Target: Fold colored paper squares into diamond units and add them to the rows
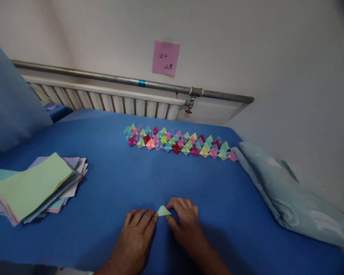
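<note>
At the near middle of the blue sheet [117, 179], the pale green folded paper [163, 211] lies between my two hands as a small, low triangle, its point facing far. My right hand [185, 223] pinches the right corner narrowly, thumb on the near side and forefinger on the far side. My left hand [137, 235] has its fingers close together with the tips at the left corner; whether they pinch or only press, I cannot tell. I judge the piece very light, stiffened by its layers, yet easily creased or torn; the best hold is at the two base corners, with light fingertip pressure. The sheet looks smooth, with little to stop thin paper sliding. Far beyond, rows of faceted, pointed paper pieces [176, 148] stand in mixed colours. At left, flat rectangular sheets [36, 183] form a loose, uneven stack.
</note>
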The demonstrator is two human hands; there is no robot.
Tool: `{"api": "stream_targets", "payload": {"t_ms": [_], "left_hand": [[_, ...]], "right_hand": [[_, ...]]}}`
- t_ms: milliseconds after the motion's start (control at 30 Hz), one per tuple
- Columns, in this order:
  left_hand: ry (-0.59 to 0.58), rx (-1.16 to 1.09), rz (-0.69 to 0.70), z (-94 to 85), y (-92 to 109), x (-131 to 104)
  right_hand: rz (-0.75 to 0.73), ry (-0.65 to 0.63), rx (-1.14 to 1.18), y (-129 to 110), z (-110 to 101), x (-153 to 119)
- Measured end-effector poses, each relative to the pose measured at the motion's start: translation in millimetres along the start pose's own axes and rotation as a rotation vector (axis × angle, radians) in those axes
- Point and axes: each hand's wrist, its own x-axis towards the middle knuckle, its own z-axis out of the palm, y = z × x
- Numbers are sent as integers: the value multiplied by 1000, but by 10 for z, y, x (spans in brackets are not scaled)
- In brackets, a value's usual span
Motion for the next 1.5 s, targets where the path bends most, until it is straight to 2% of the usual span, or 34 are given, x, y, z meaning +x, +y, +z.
{"api": "stream_targets", "payload": {"t_ms": [100,267,400,500,600,700,767,867,967,1033,1100,1300,1500], "left_hand": [[29,-4,-20,13,-5,0],[55,-14,37,-22,-21,65],[70,-1,44,-21,-55,67],[36,-24,81,-17,-107,16],[-34,-100,46,-40,-193,60],[-77,-147,-66,-42,-346,360],[-18,-192,-187,12,-498,693],[19,-311,-265,203,-760,1201],[20,-404,-417,447,-952,1465],[41,-453,-459,558,-1003,1470],[37,-496,-439,597,-996,1411],[-97,-606,-363,541,-909,1393],[-148,-636,-318,538,-960,1394]], "right_hand": [[6,0,30,-13,40,-12],[3,-8,35,-14,45,11],[55,-59,62,-60,1,69],[104,-121,74,-104,-34,92],[124,-184,103,-99,-64,133],[119,-158,178,-29,-98,319],[103,-56,228,43,-111,552],[86,100,342,181,-77,961],[88,183,408,336,27,1235],[92,233,354,408,103,1290],[42,222,280,442,147,1278],[-43,146,197,436,76,1239],[-40,54,138,419,10,1247]]}}
